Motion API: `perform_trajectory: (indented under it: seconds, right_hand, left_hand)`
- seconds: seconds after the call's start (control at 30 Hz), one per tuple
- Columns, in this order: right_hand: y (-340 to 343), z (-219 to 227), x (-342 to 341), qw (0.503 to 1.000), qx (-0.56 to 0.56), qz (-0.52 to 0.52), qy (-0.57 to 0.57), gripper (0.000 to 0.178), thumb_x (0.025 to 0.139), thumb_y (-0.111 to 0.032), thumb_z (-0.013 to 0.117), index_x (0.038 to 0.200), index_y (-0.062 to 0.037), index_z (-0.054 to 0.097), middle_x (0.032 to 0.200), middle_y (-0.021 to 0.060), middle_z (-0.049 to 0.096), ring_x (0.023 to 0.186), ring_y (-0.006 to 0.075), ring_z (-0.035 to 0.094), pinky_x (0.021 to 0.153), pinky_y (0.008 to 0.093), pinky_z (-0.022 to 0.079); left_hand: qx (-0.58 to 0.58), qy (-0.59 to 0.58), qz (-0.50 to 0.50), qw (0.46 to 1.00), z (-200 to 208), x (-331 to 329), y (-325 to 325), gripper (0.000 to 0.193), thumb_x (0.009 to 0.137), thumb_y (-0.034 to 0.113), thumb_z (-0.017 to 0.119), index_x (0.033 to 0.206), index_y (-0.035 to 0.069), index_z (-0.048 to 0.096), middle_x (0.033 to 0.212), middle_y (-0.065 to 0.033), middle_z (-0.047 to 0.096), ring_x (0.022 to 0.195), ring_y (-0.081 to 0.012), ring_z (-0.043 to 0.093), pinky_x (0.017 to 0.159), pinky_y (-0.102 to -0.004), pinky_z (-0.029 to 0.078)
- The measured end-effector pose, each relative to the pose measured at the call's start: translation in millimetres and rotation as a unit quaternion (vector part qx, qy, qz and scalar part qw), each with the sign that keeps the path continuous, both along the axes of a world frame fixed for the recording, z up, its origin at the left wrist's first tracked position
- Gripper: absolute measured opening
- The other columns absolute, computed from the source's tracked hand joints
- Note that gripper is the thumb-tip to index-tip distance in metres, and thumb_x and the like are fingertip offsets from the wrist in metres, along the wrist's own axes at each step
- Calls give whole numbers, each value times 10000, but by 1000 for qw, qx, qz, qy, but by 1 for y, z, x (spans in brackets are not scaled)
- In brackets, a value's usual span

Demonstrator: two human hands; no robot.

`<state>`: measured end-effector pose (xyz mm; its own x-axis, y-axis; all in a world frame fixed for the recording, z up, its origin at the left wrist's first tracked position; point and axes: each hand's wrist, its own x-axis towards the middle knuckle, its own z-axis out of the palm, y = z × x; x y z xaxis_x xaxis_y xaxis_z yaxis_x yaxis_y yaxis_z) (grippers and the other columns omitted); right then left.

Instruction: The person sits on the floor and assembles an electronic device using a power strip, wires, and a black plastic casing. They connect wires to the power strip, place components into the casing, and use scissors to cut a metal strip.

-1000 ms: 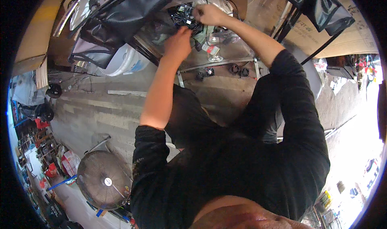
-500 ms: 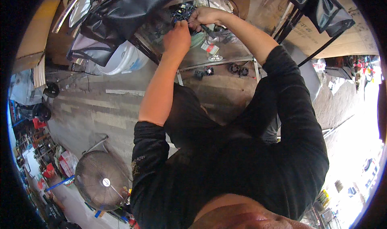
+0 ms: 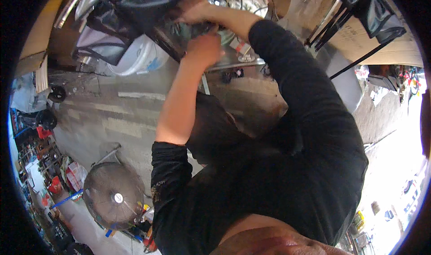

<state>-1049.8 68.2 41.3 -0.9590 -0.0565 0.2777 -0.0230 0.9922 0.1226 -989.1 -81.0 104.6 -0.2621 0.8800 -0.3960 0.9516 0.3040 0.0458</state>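
Note:
My left hand (image 3: 204, 50) is over the near part of a see-through tabletop (image 3: 228, 56), somewhat blurred, its fingers curled in. Whatever it may hold is hidden. My right hand (image 3: 191, 10) reaches across to the left, beyond the left hand, at the edge of a black plastic sheet (image 3: 152, 3). Motion smears its fingers, so their grip is unclear. A red-and-white card (image 3: 240, 46) lies on the tabletop right of my left hand. Behind my right forearm sits a clear-wrapped heap (image 3: 247, 1) with a dark cable across it.
A white bucket (image 3: 143, 57) stands left of the table. Small dark parts (image 3: 233, 74) show under its near edge. A round floor fan (image 3: 114, 195) is at lower left, beside cluttered shelves (image 3: 49, 165). Cardboard (image 3: 363, 41) stands at the right.
My hands were together at a bundle of black cables. The right hand has swung left and away; the left has moved slightly nearer and right. The cable bundle is no longer clearly visible.

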Motion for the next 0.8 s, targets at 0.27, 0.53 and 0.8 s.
perform_trajectory:
  seconds: [0.27, 0.53, 0.8]
  right_hand:
    - [39, -2, -18, 992, -81, 77, -62, 436, 983, -388, 487, 1155, -18, 639, 1225, 194, 602, 1063, 354, 598, 914, 479, 497]
    - [63, -7, 50, 993, -51, 105, 18, 460, 963, -422, 493, 1260, -86, 598, 1418, 216, 461, 1266, 397, 460, 1066, 497, 365]
    - [66, -11, 70, 997, -31, 61, -20, 461, 959, -432, 515, 1273, -99, 565, 1342, 197, 497, 1201, 377, 487, 1003, 495, 403]
  left_hand:
    - [80, -45, 11, 996, 24, 4, -22, 431, 830, 392, 695, 1103, 67, 617, 1125, -162, 664, 1070, -350, 635, 862, -487, 520]
    - [36, -91, -118, 988, 27, 79, 6, 281, 826, 248, 635, 1033, 75, 715, 1096, -137, 699, 1015, -310, 675, 837, -467, 528]
    - [51, -122, -200, 971, 31, 99, 13, 312, 809, 300, 694, 963, 32, 731, 1014, -156, 711, 973, -340, 681, 808, -461, 529]
